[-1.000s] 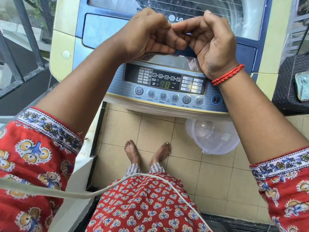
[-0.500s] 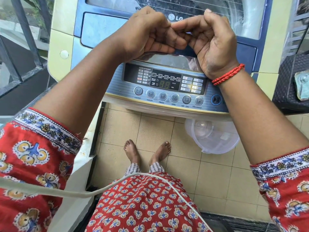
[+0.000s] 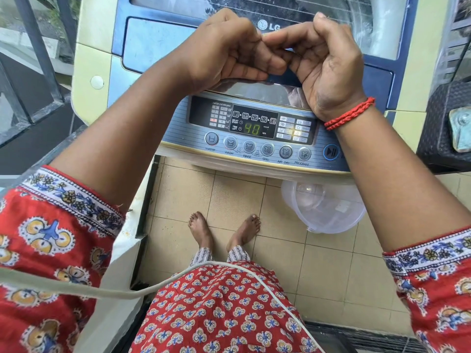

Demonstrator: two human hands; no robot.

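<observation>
While the display (image 3: pixel 252 128) reads 48 (programme apparently set), left hand (image 3: pixel 224 52) and right hand (image 3: pixel 328 64) meet over the lid (image 3: pixel 158 39) at 12 o'clock, each grip curled, visibly empty; the next move probably calls for the start button (image 3: pixel 330 152), 4 o'clock of the display.

I'm seeing the left grip (image 3: pixel 224 52) and right grip (image 3: pixel 331 70) curling together, hiding anything between their fingers (image 3: pixel 288 36); the top edge is cutting off the washing machine lid (image 3: pixel 158 39).
</observation>
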